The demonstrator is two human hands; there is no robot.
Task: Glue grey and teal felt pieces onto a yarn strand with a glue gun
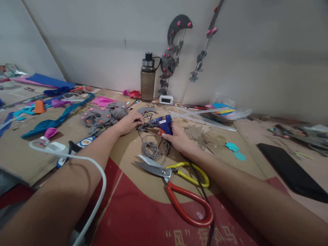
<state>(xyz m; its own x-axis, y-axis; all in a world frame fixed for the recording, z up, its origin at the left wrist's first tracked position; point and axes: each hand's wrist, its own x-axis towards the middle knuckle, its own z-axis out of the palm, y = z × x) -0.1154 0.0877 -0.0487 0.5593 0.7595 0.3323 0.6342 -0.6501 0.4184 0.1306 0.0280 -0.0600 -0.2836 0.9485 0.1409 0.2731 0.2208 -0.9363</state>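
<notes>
Here, glue gun [167, 124] clasped in right hand [178, 137], left hand [130, 123] near it, hold unclear

Brown-and-red cardboard sheet [133, 212] over a pinkish tabletop [256, 133]
Nearer than the right hand [178, 136] lie open metal scissors with red and yellow handles [164, 171]; left of it, a thin grey cord coil [150, 149]; to its right, flat teal cutouts [232, 147], then, on the tabletop, a black rectangular device [292, 171]. Beyond the left hand [130, 122] stands a translucent brown bottle [148, 83].
</notes>
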